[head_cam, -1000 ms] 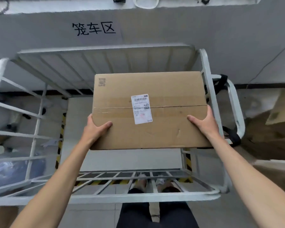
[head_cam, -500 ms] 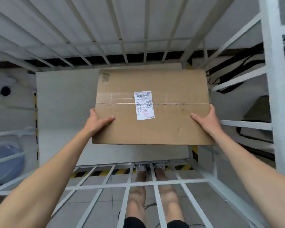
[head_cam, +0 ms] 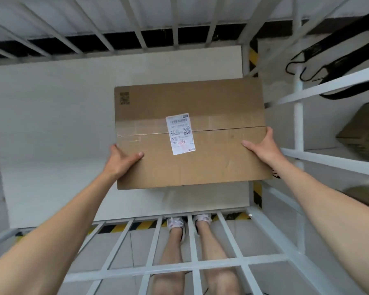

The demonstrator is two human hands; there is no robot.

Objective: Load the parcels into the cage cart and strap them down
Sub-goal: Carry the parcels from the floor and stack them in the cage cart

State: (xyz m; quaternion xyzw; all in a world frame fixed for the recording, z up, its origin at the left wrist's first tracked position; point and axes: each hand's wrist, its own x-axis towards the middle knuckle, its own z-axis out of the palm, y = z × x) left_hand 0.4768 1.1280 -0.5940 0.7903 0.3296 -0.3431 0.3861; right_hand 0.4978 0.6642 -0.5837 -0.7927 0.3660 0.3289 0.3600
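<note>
A flat brown cardboard parcel [head_cam: 200,162] with a white shipping label [head_cam: 180,134] hangs low inside the white cage cart [head_cam: 298,128], over the right half of its pale floor [head_cam: 58,116]. My left hand [head_cam: 120,160] grips the parcel's left edge with the thumb lying on top. My right hand [head_cam: 262,146] grips the right edge the same way. The fingers of both hands are hidden under the box. Whether the parcel touches the floor I cannot tell.
White bars of the cart's near side [head_cam: 192,267] run below my arms, with my legs and shoes [head_cam: 175,223] behind them. Black straps [head_cam: 332,67] hang on the right side bars. Another brown box [head_cam: 362,133] sits outside the cart at right.
The parcel has gone down over the cart's near side and deep into the cage, shifting slightly right. Both hands keep the same hold on its edges.
</note>
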